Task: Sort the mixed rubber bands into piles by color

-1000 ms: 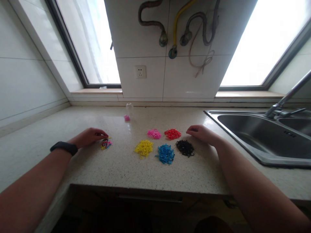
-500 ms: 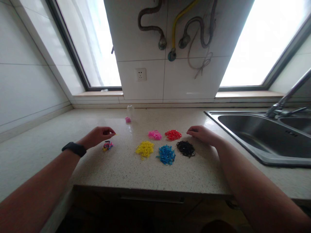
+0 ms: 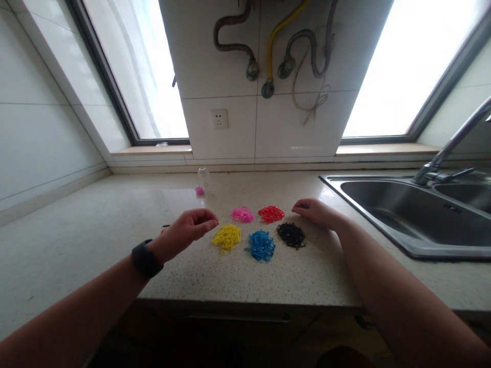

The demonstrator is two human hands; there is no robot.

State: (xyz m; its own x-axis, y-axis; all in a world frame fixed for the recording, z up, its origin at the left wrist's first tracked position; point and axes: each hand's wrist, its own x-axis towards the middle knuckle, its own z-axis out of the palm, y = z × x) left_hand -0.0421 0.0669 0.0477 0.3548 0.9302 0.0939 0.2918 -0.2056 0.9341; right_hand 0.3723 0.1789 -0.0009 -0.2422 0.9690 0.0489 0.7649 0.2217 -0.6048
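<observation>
Left hand (image 3: 187, 232) has swung right off the mixed bands (image 3: 164, 228) — now fingers pinched, hovering just at 9 o'clock of the yellow pile (image 3: 227, 236); can't tell if a band is in the pinch. Looks like a sort-by-colour drop; next needs release over the matching pile. Right hand (image 3: 315, 212) rests curled, empty, at 3 o'clock of the red pile (image 3: 271, 213). Speckled counter (image 3: 95, 225), sink (image 3: 402, 214) at 3 — windows behind.

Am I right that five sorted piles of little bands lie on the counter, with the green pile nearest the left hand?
Not quite. The head view shows five piles, but none is green: the pile nearest the left hand is the yellow pile. The others are the pink pile, red pile, blue pile and black pile.
</observation>
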